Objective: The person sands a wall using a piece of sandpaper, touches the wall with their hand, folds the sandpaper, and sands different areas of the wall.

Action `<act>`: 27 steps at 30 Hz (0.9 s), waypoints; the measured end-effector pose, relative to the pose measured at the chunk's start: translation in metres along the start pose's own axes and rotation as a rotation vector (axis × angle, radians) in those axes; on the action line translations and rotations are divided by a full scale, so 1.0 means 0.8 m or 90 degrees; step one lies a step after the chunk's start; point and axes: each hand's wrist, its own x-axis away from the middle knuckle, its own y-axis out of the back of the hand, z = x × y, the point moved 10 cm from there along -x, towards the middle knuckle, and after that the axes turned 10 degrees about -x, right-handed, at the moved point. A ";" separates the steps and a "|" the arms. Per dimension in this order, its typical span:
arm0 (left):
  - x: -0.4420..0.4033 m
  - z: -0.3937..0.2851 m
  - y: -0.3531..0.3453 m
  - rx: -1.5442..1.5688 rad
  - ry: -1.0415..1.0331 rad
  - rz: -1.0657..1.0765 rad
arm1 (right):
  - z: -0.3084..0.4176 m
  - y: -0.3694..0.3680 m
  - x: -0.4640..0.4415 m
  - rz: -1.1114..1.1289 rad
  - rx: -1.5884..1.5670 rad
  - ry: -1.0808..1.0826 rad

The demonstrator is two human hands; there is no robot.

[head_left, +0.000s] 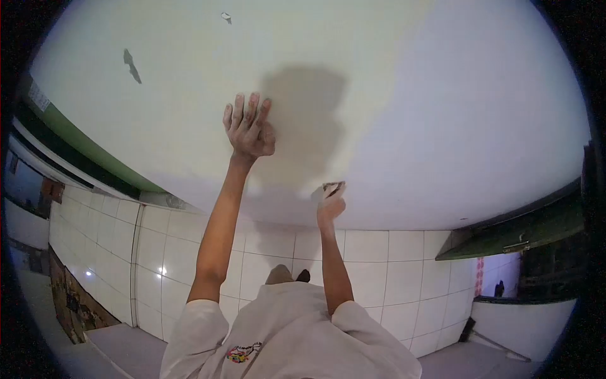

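Note:
In the head view my left hand (248, 129) rests against the pale wall (189, 126), fingers pointing up and slightly apart, holding nothing. Lower and to its right, my right hand (331, 207) is closed on a small flat piece with a brown edge, which looks like folded sandpaper (332, 187). That hand is at the lower part of the wall, and its fingers partly cover the piece. Whitish dust seems to coat both hands. The wall is yellowish at upper left and whiter along the bottom and right.
Grey chipped patches (132, 66) mark the wall at upper left. A green-edged doorway (88, 148) lies left, and a dark green door (524, 234) with a metal latch stands right. White floor tiles (366, 249) run below the wall.

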 end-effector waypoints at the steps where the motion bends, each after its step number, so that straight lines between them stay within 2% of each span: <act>1: -0.002 0.000 0.001 0.015 0.004 -0.003 | -0.041 -0.018 0.006 0.015 0.022 -0.041; 2: -0.005 0.001 0.002 0.028 0.007 -0.007 | -0.076 -0.033 0.012 0.029 0.041 -0.081; 3: -0.004 0.000 0.004 0.026 0.006 -0.010 | -0.092 -0.026 0.019 -0.032 0.089 -0.081; 4: -0.002 0.000 0.003 0.018 0.008 0.002 | -0.098 -0.017 0.024 -0.032 0.086 -0.079; 6: -0.007 0.004 -0.003 0.005 0.006 0.008 | -0.109 -0.014 0.019 -0.007 -0.025 -0.111; 7: -0.006 0.005 -0.002 0.001 0.005 0.008 | -0.093 -0.010 0.019 0.014 -0.172 -0.102; 10: -0.002 0.003 0.000 0.002 0.007 0.009 | -0.028 0.009 0.010 0.054 -0.256 -0.048; 11: -0.003 0.002 0.000 0.002 0.004 0.000 | -0.002 0.019 0.003 0.000 -0.308 -0.017; 14: -0.003 0.000 0.001 0.007 -0.001 -0.005 | 0.065 0.043 -0.015 0.039 -0.368 -0.047; 15: -0.003 0.001 0.001 0.007 -0.002 -0.005 | 0.084 0.052 -0.019 0.009 -0.415 0.033; 19: 0.001 0.000 -0.005 -0.011 -0.005 0.003 | 0.075 0.025 -0.026 0.044 -0.349 0.017; 22: 0.002 0.003 -0.003 0.004 -0.010 -0.007 | 0.059 0.013 -0.011 -0.006 -0.264 0.093; 24: 0.002 0.005 -0.004 0.010 0.003 0.005 | 0.029 0.001 -0.001 -0.028 -0.299 0.009; 25: 0.001 0.005 -0.003 0.008 0.004 0.004 | 0.010 -0.006 0.006 0.002 -0.214 -0.073; 27: -0.001 0.006 -0.002 0.022 0.009 0.020 | -0.017 -0.012 0.016 0.006 -0.159 -0.099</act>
